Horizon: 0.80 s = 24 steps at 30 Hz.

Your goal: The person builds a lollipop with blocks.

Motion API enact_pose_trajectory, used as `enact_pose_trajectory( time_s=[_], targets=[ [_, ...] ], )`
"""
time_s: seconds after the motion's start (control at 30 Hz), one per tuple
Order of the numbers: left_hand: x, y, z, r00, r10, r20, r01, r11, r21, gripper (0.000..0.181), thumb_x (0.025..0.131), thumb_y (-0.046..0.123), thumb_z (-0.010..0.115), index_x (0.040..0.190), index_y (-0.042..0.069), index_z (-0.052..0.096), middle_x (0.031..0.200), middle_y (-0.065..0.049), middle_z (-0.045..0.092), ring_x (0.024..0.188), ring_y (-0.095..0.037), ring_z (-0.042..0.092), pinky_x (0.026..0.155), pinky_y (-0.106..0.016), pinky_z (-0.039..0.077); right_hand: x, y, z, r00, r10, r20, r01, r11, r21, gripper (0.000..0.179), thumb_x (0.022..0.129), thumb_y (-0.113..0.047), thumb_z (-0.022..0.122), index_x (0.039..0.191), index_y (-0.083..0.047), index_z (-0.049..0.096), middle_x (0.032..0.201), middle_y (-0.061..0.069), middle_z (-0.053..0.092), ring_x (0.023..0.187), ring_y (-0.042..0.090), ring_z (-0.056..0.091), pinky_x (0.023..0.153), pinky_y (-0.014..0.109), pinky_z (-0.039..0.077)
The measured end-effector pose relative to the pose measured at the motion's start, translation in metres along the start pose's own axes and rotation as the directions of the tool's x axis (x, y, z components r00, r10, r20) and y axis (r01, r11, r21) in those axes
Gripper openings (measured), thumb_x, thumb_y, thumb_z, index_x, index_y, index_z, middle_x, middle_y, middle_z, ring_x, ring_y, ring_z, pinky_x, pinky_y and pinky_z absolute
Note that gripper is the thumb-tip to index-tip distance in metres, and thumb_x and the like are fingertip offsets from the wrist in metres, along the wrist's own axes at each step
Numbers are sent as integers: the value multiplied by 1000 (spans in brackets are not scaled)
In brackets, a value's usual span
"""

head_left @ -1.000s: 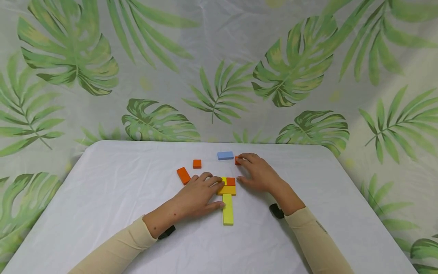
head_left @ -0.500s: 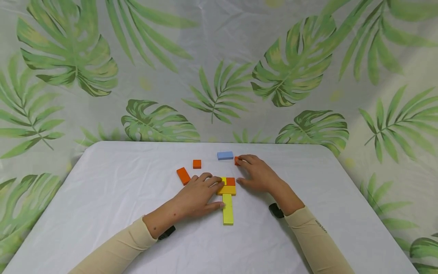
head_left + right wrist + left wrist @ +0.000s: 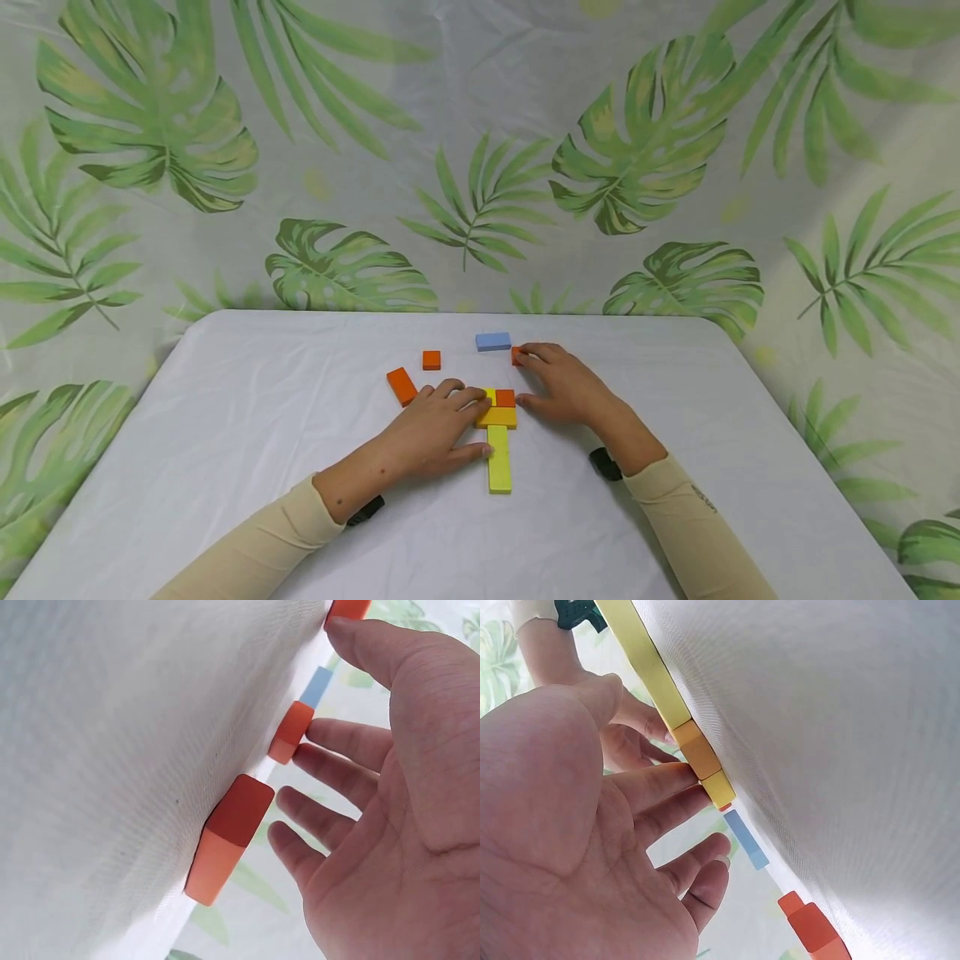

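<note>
My left hand (image 3: 435, 425) lies beside a joined row of flat blocks, fingertips on the small yellow block (image 3: 718, 787) and the amber block (image 3: 498, 417). Its thumb tip meets the long pale-yellow block (image 3: 499, 467). A red-orange square block (image 3: 506, 398) sits beside the yellow one, on the amber block's far side. My right hand (image 3: 566, 386) has its fingers extended, two fingertips at a small orange block (image 3: 291, 733); its thumb tip is at the red-orange square. A longer orange block (image 3: 229, 840) stands near its other fingers, hidden behind this hand in the head view.
A blue block (image 3: 492, 342) lies farther back on the white-covered table (image 3: 300, 367). To the left are an orange square block (image 3: 431, 360) and a tilted orange oblong block (image 3: 402, 387). A leaf-print curtain (image 3: 480, 167) hangs behind the table.
The small orange block at my right fingertips has slid slightly nearer and to the left, along with those fingers. My left hand and the joined blocks have stayed put.
</note>
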<state>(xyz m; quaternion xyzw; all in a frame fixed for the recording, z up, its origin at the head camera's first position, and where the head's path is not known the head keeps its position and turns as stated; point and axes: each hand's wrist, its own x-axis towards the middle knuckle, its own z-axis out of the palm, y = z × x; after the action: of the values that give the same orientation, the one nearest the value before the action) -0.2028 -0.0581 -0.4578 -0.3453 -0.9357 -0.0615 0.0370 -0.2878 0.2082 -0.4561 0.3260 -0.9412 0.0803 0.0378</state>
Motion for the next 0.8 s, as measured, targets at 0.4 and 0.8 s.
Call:
enact_pose_trajectory(
  time_s=[0.4,0.8],
  targets=[
    [-1,0,1,1000,3,2,-3,1000,-1,70,104,63,56,155,15,55,158,-1,52,146,-30,43,114,-54,42,-5,-5,0,999,-38,-8,38,999,-3,68,96,-32,79,155,-9,54,159,12,49,147,35,45,116,56,44],
    [-1,-1,2,1000,-1,3,1,1000,-10,71,103,63,57,156,16,55,159,-1,52,146,-30,43,114,-54,43,-10,-9,0,993,-118,-25,118,993,-2,65,91,-5,68,154,-4,54,158,16,50,146,37,47,116,53,45]
  ],
)
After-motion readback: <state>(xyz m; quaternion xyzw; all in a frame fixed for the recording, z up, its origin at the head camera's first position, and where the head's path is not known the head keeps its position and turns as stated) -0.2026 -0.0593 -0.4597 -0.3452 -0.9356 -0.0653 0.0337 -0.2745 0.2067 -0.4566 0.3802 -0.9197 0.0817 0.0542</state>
